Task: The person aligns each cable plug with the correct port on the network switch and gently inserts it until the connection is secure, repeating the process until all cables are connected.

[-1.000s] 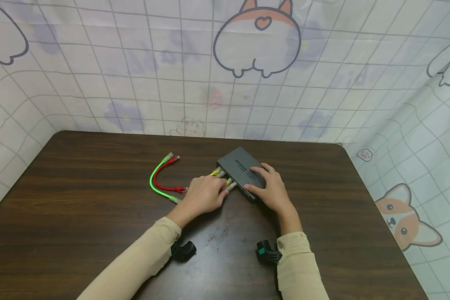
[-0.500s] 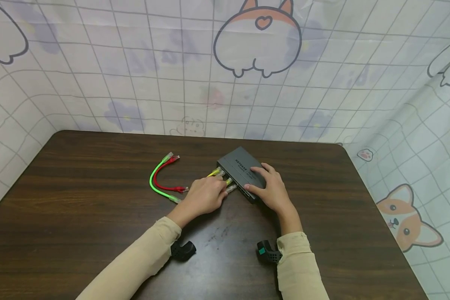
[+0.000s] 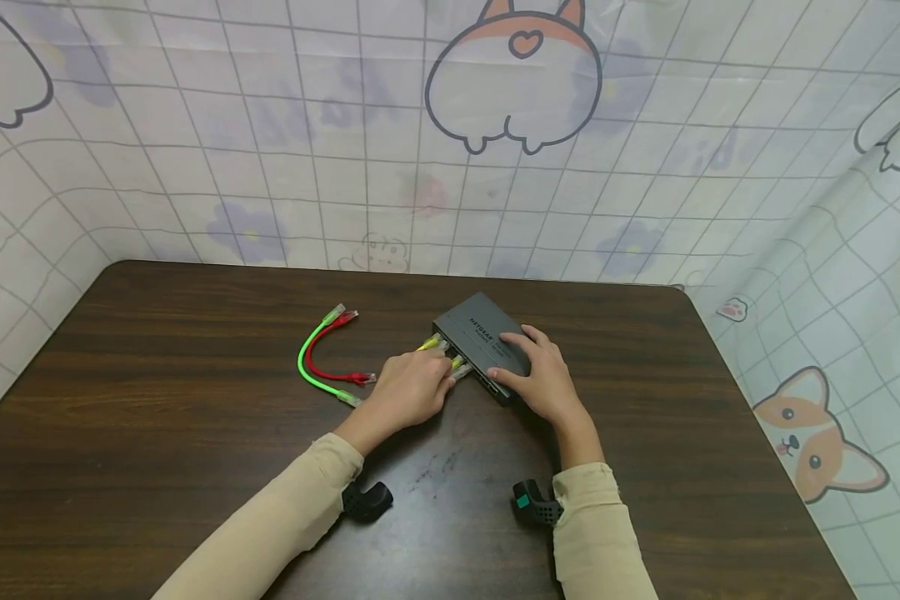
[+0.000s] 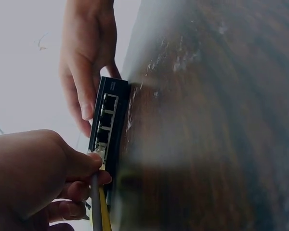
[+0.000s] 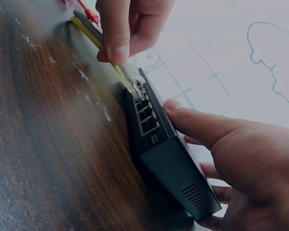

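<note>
A dark grey NETGEAR network switch (image 3: pixel 471 321) lies angled on the table, its row of ports facing left. My left hand (image 3: pixel 411 388) pinches a grey network cable (image 4: pixel 95 202) close to its clear plug (image 3: pixel 462 372), which is at one of the ports. How deep the plug sits is hidden by the fingers. A yellow network cable (image 4: pixel 104 211) runs beside it, its ends near the ports and partly covered by my left hand. My right hand (image 3: pixel 543 379) grips the switch from the right, thumb and fingers over its top and side. Several ports show bare in the left wrist view.
Left of my left hand, a green network cable (image 3: pixel 303 358) and a red network cable (image 3: pixel 311 354) lie curved together on the dark wooden table (image 3: pixel 157 400). A patterned cloth (image 3: pixel 330 167) hangs behind the table and along its sides.
The clear plug at my left fingertips dipped slightly toward me half a second ago and is back up now. Both hands and the switch stay almost where they were.
</note>
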`<state>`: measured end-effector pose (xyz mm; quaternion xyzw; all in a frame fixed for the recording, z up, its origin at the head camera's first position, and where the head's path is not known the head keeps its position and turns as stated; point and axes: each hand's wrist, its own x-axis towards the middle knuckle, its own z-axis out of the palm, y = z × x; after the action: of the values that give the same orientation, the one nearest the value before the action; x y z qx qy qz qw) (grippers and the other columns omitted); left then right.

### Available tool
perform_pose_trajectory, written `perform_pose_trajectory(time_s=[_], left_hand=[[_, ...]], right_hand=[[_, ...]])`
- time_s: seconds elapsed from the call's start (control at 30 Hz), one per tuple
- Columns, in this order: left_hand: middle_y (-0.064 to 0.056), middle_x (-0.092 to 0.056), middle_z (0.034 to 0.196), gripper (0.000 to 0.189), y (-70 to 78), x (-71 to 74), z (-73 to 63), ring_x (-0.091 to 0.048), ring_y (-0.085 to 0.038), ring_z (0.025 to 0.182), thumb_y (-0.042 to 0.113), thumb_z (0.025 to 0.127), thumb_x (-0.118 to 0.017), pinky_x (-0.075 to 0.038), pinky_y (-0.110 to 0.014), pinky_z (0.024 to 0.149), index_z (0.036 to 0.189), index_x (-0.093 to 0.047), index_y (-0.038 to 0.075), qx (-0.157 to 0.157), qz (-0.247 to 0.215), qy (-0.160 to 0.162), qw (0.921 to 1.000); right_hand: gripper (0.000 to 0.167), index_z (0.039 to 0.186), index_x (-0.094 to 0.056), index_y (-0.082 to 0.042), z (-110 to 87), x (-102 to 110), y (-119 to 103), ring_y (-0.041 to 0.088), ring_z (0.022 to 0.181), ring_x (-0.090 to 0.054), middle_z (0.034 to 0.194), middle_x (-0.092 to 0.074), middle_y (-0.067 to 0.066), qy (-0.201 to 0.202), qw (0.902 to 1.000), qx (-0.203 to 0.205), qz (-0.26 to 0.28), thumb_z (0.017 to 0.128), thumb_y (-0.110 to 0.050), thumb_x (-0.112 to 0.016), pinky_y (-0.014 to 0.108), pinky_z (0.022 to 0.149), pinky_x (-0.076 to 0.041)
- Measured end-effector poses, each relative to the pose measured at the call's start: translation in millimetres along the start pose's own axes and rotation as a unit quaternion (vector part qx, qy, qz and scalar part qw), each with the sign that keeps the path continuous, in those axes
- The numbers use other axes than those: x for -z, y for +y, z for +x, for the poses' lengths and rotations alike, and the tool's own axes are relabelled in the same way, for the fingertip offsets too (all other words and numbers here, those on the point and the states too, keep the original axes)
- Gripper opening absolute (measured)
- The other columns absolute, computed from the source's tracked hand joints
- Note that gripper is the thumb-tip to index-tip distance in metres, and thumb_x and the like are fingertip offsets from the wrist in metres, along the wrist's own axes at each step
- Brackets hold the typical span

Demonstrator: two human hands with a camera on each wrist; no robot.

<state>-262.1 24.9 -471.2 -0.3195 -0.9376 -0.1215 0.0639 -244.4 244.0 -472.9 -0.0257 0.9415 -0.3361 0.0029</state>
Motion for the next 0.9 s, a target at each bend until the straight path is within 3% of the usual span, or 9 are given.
perform_pose_trajectory(time_s=[0.67, 0.9], left_hand=[[0.001, -0.059, 0.079, 0.016, -0.5, -5.0, 7.3, -0.059, -0.021, 0.061, 0.025, 0.092, -0.065, -0.042, -0.036, 0.048, 0.078, -0.066, 0.016, -0.006, -0.008, -0.007, 0.9999], [0.002, -0.059, 0.078, 0.016, -1.7, -5.1, 7.8, -0.057, -0.019, 0.061, 0.025, 0.092, -0.064, -0.041, -0.034, 0.048, 0.079, -0.067, 0.017, -0.011, -0.008, -0.007, 0.9999]], right_hand=[[0.062, 0.14, -0.05, -0.023, -0.9, 0.6, 1.4, 0.04, 0.14, -0.03, 0.158, -0.027, 0.012, 0.004, 0.9999, 0.01, -0.008, 0.086, -0.042, -0.071, 0.061, 0.103, -0.035], [0.082, 0.144, -0.044, -0.027, -1.2, 1.1, 4.7, 0.04, 0.141, -0.028, 0.159, -0.023, 0.01, -0.015, 0.9991, 0.012, -0.037, 0.074, -0.051, -0.079, 0.06, 0.103, -0.036]])
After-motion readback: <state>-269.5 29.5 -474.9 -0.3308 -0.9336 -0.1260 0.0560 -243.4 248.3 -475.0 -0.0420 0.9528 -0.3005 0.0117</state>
